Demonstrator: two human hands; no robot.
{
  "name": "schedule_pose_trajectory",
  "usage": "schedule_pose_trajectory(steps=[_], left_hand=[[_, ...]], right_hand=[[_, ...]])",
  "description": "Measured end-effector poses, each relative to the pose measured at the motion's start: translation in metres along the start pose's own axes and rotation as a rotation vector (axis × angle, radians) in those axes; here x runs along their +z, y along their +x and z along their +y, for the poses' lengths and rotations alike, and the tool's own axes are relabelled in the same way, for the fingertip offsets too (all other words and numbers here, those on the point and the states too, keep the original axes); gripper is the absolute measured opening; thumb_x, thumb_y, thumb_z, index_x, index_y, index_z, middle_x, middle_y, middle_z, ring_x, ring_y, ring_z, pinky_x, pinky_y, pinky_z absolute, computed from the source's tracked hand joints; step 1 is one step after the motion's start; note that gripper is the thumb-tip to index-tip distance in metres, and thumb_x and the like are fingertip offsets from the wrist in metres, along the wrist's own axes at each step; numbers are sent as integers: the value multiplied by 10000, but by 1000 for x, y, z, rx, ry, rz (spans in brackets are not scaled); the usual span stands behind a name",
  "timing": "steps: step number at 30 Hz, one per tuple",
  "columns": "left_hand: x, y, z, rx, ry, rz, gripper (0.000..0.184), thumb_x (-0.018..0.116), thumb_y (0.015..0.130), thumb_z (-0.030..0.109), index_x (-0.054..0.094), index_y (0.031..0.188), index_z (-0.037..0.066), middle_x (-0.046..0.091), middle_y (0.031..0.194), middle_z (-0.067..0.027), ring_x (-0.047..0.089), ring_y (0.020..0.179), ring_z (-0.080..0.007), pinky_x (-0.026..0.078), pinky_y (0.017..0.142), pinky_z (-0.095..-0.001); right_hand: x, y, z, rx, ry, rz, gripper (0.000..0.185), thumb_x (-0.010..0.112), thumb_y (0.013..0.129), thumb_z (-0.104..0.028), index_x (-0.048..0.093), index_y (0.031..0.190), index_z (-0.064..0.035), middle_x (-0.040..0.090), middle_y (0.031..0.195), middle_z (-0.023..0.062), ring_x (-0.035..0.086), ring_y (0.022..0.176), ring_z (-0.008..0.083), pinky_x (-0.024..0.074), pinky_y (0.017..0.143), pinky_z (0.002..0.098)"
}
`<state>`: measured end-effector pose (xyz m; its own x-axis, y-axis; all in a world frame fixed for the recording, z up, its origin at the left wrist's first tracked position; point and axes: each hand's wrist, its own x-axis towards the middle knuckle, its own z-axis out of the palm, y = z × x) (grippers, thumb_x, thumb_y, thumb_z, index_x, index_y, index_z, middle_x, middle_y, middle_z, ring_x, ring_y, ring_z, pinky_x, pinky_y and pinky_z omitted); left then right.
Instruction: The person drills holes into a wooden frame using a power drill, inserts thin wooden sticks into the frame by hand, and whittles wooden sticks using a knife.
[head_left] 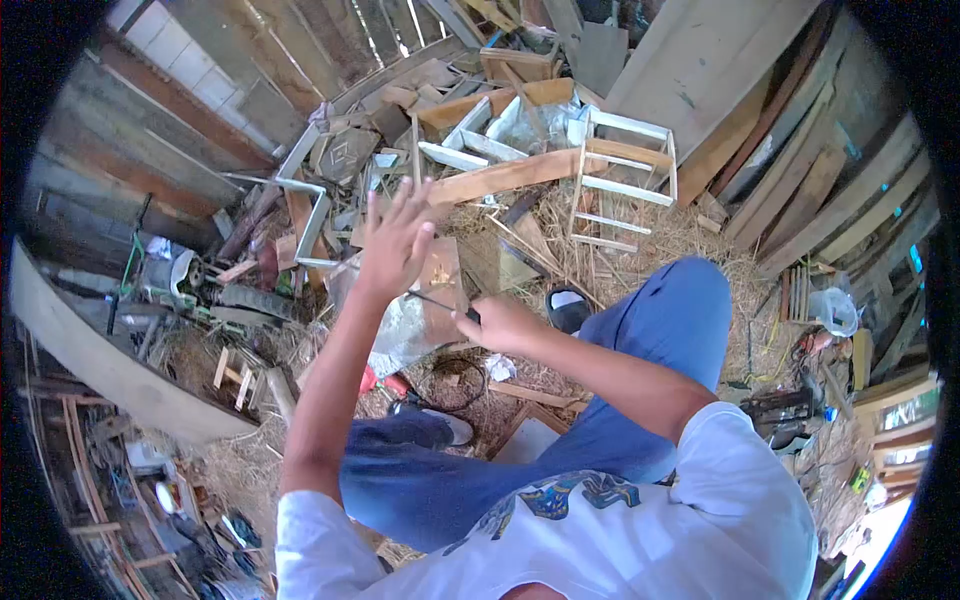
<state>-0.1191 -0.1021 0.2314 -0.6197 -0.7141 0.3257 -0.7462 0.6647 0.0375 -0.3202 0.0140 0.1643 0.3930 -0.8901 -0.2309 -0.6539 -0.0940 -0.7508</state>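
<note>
Right now my right grip [500, 325] is closed around the dark handle of a thin dark tool [437, 302], whose slim shaft points away from my knuckles toward my other arm. My left grip [394, 250] is spread wide, fingers apart and raised, with nothing that I can see in it. The shaft's far end shows just beside my left wrist; whether the two touch, I cannot tell. The tool lies above a brown panel [446, 270] and a pale, shiny sheet [398, 338], both low between my legs, and the sheet is partly hidden by my left forearm. Near the lower edge of that sheet sits a red object [384, 381], too small to make out, and to its right a dark cord [466, 402] curls in a loop. A crumpled white scrap [500, 368] rests below my right grip, close to the cord. I am seated low, knees bent outward, over a straw-strewn floor [745, 300]. Ahead of me a long wooden plank [510, 178] runs up to a white slatted frame [627, 184], with jumbled timber behind them. Off to my left are a dark tyre [255, 300] and a long leaning board [125, 365].
</note>
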Motion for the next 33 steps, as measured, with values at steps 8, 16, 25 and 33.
schedule_pose_trajectory(steps=[8,16,25,33], left_hand=[[-83,-32,9,-325,-479,424,298,478,1087,237,648,1234,41,645,1280,-177,592,1237,-313,393,1105,-429],[-25,-126,54,-609,-509,224,121,687,960,99,635,1008,0,651,909,-137,644,858,-275,492,789,-384],[-5,-131,51,-550,-343,139,123,750,912,87,683,997,30,713,901,-117,711,834,-268,540,733,-374],[0,-125,53,-596,-350,206,77,739,886,18,668,900,-10,679,848,-150,666,770,-310,516,703,-396]], right_hand=[[0,-5,-3,10,5,34,627,543,982,-544,735,936,52,695,798,312,705,775,486,562,755,579],[8,-3,-3,-77,-21,68,590,549,992,-508,694,818,37,679,721,269,690,703,467,558,693,551],[10,-4,-7,-51,-68,45,610,534,977,-557,722,850,9,705,780,272,708,753,467,570,720,573],[9,-3,-6,-71,-20,102,590,563,981,-516,691,798,30,669,686,253,689,676,454,559,662,547]])
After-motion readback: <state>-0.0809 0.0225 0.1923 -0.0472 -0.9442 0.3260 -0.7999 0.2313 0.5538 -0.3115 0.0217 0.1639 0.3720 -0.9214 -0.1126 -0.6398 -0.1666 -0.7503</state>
